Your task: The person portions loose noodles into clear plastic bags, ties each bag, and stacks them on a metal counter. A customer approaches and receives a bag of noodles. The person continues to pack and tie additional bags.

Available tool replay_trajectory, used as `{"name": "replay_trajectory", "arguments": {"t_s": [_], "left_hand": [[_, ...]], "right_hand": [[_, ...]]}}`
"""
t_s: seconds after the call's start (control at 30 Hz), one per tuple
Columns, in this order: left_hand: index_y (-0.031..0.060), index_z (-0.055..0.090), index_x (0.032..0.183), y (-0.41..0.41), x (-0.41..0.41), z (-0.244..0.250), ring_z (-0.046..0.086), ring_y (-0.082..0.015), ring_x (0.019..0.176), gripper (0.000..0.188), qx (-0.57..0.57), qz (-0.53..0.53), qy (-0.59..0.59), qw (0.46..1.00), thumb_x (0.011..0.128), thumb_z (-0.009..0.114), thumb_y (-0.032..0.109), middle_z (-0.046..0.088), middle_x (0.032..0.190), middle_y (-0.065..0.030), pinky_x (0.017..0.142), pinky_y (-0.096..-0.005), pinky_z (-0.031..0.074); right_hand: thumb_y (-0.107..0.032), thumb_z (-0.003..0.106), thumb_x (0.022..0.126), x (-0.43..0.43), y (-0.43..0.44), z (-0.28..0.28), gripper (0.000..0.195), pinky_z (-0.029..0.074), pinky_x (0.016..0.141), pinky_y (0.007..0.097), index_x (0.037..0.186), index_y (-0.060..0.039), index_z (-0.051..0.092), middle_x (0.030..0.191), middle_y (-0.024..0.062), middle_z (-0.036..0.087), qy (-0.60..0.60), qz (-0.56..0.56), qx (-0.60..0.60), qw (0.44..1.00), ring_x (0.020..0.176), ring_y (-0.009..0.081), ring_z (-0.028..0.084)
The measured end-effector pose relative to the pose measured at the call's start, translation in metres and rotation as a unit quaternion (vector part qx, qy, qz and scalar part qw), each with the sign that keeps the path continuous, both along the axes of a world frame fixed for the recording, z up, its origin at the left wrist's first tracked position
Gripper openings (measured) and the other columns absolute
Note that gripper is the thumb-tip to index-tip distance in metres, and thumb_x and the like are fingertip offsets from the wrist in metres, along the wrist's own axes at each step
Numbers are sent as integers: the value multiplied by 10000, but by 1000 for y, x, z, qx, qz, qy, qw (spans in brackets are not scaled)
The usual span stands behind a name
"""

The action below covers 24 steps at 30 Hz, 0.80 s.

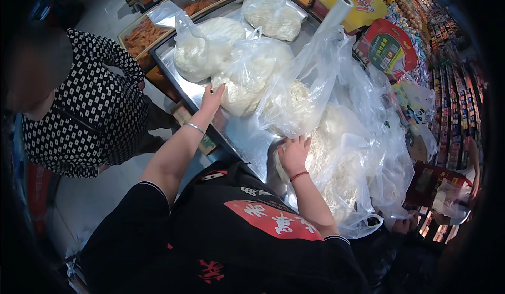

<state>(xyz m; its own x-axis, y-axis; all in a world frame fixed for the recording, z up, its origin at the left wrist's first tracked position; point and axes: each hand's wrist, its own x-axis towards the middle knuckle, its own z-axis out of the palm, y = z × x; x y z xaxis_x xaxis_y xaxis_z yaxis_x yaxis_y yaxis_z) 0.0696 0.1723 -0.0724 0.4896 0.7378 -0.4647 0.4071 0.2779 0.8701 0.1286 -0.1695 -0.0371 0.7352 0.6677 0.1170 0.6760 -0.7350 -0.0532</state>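
Note:
My left hand [213,98] touches the near left side of a clear plastic bag of pale thin noodles [240,96], with its fingertips against the plastic. My right hand [295,154] lies palm down with spread fingers at the left edge of a large heap of pale noodles [315,152] in plastic. Just beyond it stands a clear bag [294,100] with a clump of noodles, its loose top drawn up. More filled bags, a knotted one [193,59] and another [272,20], sit farther back. All rest on a metal tray table [244,132].
A plastic bag roll [333,14] stands at the back right. Loose clear bags [367,96] hang along the right side. Bins of orange-brown food [144,37] border the back left. One person [90,104] in a patterned top stands left; another person's hand [400,226] shows at lower right.

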Motion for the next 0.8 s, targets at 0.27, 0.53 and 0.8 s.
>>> {"name": "replay_trajectory", "arguments": {"t_s": [0.27,0.53,0.8], "left_hand": [[-33,522,1361,28,47,15,549,-334,1247,718,268,-83,-118,953,866,724,446,570,1333,-238,1036,-399,431],[-43,633,1161,28,99,60,674,-301,896,493,283,-204,-12,937,879,723,352,711,1028,-159,815,-374,514],[-19,679,1066,49,97,103,609,-105,741,269,112,-163,-200,960,932,676,214,690,919,-34,650,-264,490]], "right_hand": [[-177,686,847,-56,20,18,189,516,883,404,974,-37,703,1073,162,653,283,-8,172,944,968,346,633],[-208,653,919,-76,13,5,247,548,826,365,1060,-9,690,1051,178,671,431,-80,174,882,920,298,680],[-198,629,941,-97,-20,-2,216,525,699,331,1014,-2,680,784,125,691,519,-182,321,771,725,209,662]]}}
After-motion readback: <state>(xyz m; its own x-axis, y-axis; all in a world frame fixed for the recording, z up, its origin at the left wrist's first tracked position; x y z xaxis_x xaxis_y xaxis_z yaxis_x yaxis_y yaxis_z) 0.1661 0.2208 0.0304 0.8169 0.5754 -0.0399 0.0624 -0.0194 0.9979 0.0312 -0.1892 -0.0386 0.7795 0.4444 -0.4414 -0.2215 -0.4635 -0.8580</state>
